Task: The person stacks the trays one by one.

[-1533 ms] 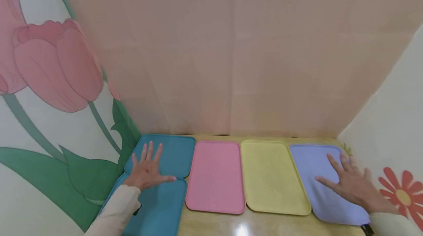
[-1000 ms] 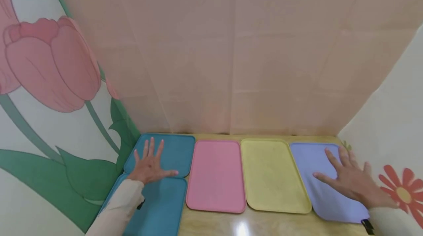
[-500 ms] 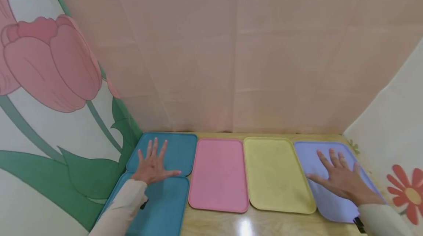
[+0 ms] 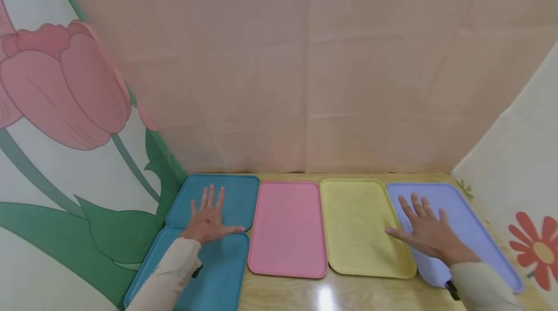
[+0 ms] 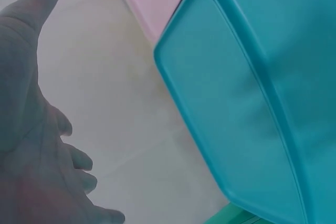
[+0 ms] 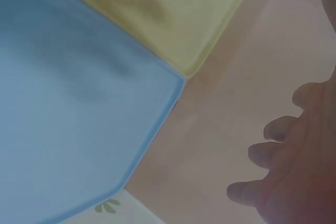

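Note:
My left hand (image 4: 208, 223) is held with fingers spread over the two teal trays, its thumb pointing right. The far teal tray (image 4: 237, 194) and the near teal tray (image 4: 222, 272) meet along one edge below it. On the other side, my right hand (image 4: 429, 233) hovers with spread fingers over the lavender tray (image 4: 444, 194). Its thumb overlaps the right edge of the yellow tray (image 4: 357, 228) in the head view. Neither hand holds anything. Both wrist views show the fingers apart from the trays, and a soft shadow lies on the lavender tray.
Between the hands a pink tray (image 4: 287, 228) lies beside the yellow one on the wood-grain table (image 4: 283, 294). A pinkish-beige sheet (image 4: 305, 69) rises behind. Flower-printed panels flank the table, with a tulip (image 4: 65, 83) at left and a red flower (image 4: 542, 250) at right.
My right hand has moved left, from the lavender tray's right part toward the yellow tray. The left hand has shifted slightly right. Both stay spread, and the trays lie as before.

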`<state>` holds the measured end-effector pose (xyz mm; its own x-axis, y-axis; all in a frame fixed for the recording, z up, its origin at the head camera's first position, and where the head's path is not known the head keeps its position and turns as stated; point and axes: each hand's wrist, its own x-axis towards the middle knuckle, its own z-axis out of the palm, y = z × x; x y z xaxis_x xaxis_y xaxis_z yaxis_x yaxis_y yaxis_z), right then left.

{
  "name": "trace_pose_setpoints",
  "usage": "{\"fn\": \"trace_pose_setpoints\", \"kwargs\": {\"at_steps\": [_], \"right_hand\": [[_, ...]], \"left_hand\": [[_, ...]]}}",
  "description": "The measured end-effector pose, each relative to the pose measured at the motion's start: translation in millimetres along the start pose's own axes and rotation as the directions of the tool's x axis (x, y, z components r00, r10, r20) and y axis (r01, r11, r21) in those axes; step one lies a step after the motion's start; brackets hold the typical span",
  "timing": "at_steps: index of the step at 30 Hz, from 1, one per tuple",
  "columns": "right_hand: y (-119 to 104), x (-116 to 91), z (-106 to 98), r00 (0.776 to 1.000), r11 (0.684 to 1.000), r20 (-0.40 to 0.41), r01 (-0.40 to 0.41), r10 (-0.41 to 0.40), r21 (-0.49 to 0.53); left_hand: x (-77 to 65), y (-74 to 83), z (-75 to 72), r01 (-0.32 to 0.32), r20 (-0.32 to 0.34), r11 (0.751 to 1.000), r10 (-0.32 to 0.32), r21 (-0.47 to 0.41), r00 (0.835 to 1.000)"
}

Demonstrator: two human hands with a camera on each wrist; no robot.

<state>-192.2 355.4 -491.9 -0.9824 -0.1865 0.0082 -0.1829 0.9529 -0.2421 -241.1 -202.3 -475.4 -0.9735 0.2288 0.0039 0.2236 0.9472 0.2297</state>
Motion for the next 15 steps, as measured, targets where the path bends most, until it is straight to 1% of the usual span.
{"fn": "trace_pose_setpoints", "kwargs": {"at_steps": [7, 11, 15], "right_hand": [[-10.1, 8.2, 15.6, 0.997, 0.997, -0.04, 0.065, -0.064, 0.043], [-20.4, 13.3, 21.6, 0.995, 0.993, -0.055, 0.09, -0.086, 0.077], [-31.6, 19.8, 26.4, 0.99, 0.989, -0.077, 0.123, -0.117, 0.084]], "left_hand": [[-0.8, 0.8, 9.0, -0.009, 0.001, 0.999, 0.009, -0.034, 1.0], [-1.2, 1.9, 13.1, -0.017, 0.003, 0.998, 0.017, -0.053, 1.0], [-0.8, 2.1, 17.0, -0.021, 0.001, 0.997, 0.021, -0.081, 1.0]]}}
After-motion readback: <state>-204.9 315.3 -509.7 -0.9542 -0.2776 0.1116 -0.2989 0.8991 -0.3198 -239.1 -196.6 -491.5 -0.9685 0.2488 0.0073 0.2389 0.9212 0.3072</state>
